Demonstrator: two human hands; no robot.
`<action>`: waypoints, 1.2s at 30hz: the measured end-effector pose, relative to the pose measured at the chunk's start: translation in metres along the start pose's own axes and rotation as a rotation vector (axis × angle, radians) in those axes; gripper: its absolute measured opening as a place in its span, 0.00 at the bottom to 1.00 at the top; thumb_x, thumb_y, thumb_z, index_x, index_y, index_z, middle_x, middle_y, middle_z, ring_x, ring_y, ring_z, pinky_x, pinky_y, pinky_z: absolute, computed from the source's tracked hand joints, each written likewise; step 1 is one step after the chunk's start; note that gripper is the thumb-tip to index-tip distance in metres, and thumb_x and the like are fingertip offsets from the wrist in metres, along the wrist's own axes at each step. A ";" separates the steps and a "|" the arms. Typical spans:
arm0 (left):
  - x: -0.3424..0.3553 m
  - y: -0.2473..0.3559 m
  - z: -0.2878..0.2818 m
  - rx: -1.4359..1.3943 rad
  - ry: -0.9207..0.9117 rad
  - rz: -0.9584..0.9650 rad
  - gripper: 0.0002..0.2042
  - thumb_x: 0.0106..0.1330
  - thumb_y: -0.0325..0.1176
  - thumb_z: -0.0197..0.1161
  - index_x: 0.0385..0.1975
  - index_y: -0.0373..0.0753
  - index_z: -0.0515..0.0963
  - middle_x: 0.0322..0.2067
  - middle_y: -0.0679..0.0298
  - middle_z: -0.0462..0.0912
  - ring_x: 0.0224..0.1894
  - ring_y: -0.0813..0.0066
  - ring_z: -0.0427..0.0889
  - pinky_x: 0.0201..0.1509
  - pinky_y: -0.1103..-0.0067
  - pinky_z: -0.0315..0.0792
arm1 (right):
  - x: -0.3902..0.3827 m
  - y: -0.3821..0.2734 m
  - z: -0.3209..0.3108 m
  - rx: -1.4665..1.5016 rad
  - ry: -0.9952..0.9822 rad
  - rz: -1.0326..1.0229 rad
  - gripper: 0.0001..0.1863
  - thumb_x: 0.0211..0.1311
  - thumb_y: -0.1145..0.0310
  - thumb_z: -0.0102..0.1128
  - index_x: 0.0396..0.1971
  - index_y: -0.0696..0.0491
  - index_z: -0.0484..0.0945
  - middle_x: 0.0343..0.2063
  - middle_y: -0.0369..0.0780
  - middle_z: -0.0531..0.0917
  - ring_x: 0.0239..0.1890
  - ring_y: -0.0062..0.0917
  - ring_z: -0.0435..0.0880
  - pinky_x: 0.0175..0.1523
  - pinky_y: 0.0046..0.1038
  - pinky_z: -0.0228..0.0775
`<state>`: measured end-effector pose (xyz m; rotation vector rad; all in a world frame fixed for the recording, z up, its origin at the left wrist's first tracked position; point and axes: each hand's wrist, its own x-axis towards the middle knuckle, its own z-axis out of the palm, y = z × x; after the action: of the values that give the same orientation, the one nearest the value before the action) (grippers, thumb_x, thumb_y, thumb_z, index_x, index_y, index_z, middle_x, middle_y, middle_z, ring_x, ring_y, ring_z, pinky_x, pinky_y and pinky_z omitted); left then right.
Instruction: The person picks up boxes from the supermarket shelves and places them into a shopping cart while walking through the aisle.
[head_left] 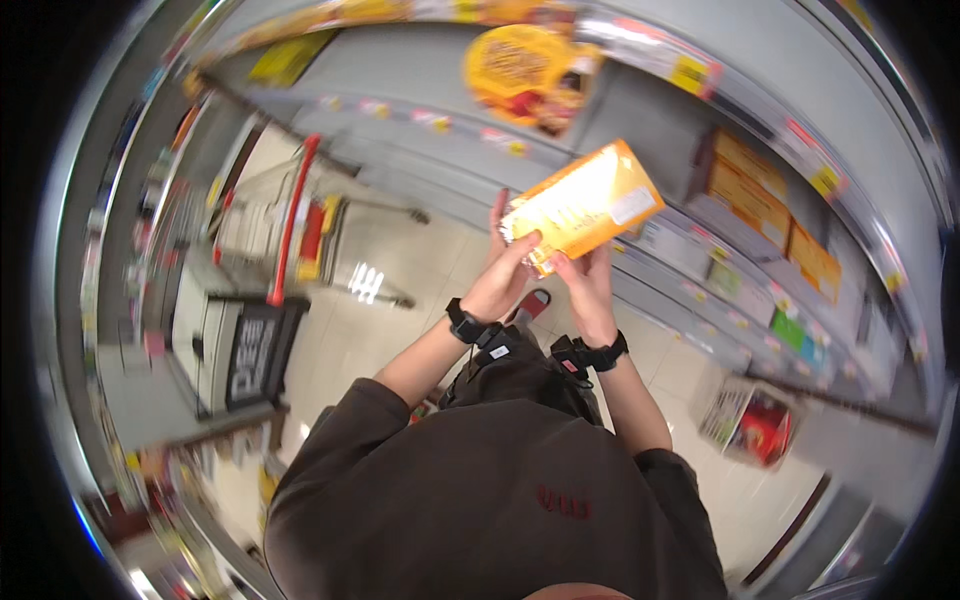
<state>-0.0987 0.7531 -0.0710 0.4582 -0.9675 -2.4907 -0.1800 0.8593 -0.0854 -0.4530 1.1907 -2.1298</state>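
A yellow-orange box tilts in front of grey shelves. The left hand and right hand grip its near end, fingers partly closed around it, tips mostly hidden. Supported only there, its far end could dip if either hold loosens.

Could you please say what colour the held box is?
The box is mostly orange-yellow, clearest in head view.
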 end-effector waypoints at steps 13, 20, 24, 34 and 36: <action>-0.140 0.076 -0.108 0.098 0.360 0.537 0.43 0.58 0.38 0.67 0.70 0.48 0.45 0.62 0.57 0.59 0.65 0.64 0.60 0.67 0.67 0.59 | -0.028 0.093 0.129 -0.068 -0.658 0.288 0.35 0.53 0.65 0.70 0.59 0.57 0.63 0.53 0.39 0.73 0.55 0.25 0.73 0.60 0.29 0.65; -0.175 0.135 -0.185 0.494 0.620 0.791 0.50 0.48 0.39 0.76 0.67 0.43 0.46 0.58 0.54 0.60 0.63 0.62 0.60 0.68 0.68 0.56 | -0.022 0.150 0.225 0.044 -0.747 0.554 0.34 0.62 0.62 0.61 0.64 0.55 0.57 0.59 0.39 0.68 0.62 0.27 0.67 0.66 0.34 0.59; -0.199 0.172 -0.222 0.559 0.733 0.851 0.52 0.45 0.38 0.78 0.65 0.43 0.45 0.58 0.54 0.59 0.62 0.62 0.61 0.68 0.66 0.56 | -0.019 0.196 0.283 0.135 -0.755 0.613 0.32 0.60 0.67 0.64 0.62 0.54 0.62 0.56 0.38 0.71 0.58 0.25 0.70 0.64 0.31 0.61; -0.253 0.289 -0.303 1.046 0.896 0.631 0.64 0.36 0.57 0.79 0.70 0.36 0.42 0.69 0.50 0.47 0.72 0.54 0.49 0.75 0.64 0.44 | 0.047 0.247 0.363 -0.193 -1.043 0.597 0.30 0.55 0.68 0.69 0.57 0.57 0.68 0.52 0.39 0.76 0.54 0.26 0.75 0.58 0.31 0.68; -0.236 0.308 -0.295 1.118 0.834 0.579 0.65 0.39 0.51 0.79 0.71 0.33 0.37 0.68 0.45 0.47 0.72 0.52 0.49 0.74 0.66 0.46 | 0.055 0.250 0.379 -0.238 -1.144 0.630 0.32 0.52 0.66 0.71 0.56 0.58 0.69 0.51 0.41 0.77 0.52 0.27 0.78 0.56 0.31 0.70</action>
<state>0.3165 0.5018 -0.0296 1.1841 -1.6693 -0.8899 0.0900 0.4899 -0.0984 -1.0415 0.7215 -0.8931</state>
